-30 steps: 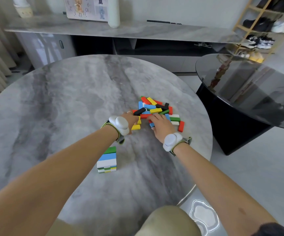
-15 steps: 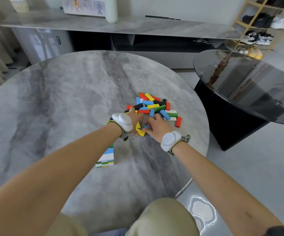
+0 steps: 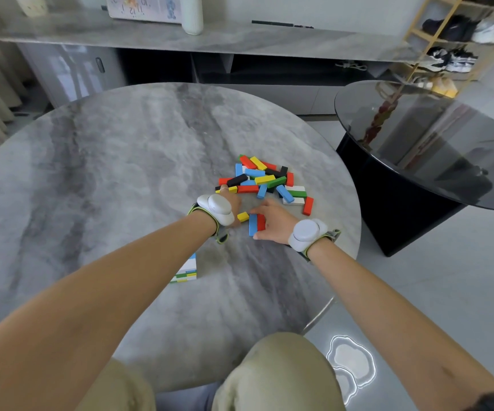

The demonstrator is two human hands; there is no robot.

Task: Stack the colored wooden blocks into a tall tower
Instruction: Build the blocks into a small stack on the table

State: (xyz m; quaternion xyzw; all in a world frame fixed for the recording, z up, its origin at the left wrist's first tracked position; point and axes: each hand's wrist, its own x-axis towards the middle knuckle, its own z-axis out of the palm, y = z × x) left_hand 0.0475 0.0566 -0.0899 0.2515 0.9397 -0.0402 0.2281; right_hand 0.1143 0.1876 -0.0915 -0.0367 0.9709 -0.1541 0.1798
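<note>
The right hand (image 3: pixel 272 221) is curled around a blue block (image 3: pixel 252 225) and a red block (image 3: pixel 261 222), which lie side by side, pinched between thumb and fingers just above the table (image 3: pixel 106 173). The left hand (image 3: pixel 233 204) sits just beside it, largely hidden by a white wrist device (image 3: pixel 217 207). 1 finger reaches the near edge of the pile (image 3: pixel 265 180), and a yellow block (image 3: pixel 242 216) lies against the hand; I cannot tell if the hand grips it. The pile lies just beyond both hands. The short tower (image 3: pixel 188 269) stands nearer the person, partly hidden by the left forearm.
</note>
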